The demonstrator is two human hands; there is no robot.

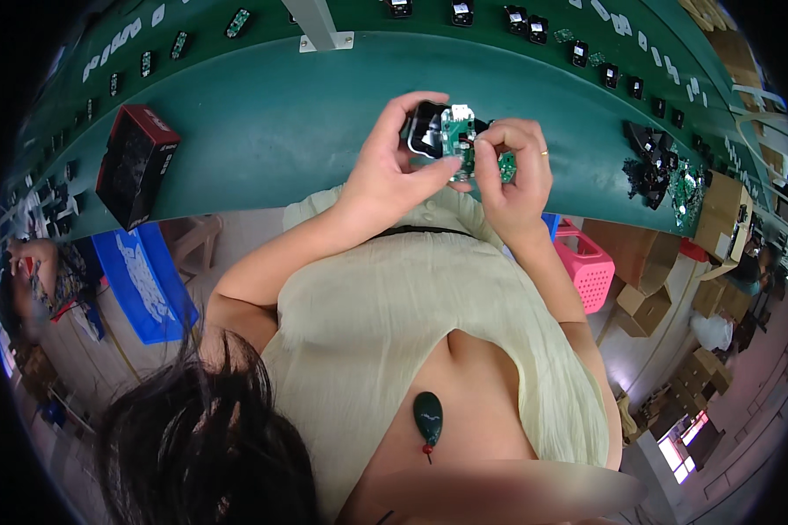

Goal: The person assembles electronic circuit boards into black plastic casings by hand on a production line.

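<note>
My left hand [394, 162] is closed around a black plastic housing [425, 129] and a green circuit board [456, 131] with a white connector at its top end. The thumb presses on the board's lower part. On the board's right side, my right hand [518, 171] pinches with thumb and forefinger. What is between those fingertips is too small to make out. A second small green board [506, 166] shows by the right palm, partly hidden by the fingers. Both hands are above the near edge of the green table [263, 131].
A dark red-and-black box [140, 162] stands on the left of the table. Black parts [650, 166] and green boards [687, 192] are heaped at right. Behind, a conveyor belt [280, 39] carries several small units, with a metal post [320, 26]. A blue bin [149, 280] sits below left.
</note>
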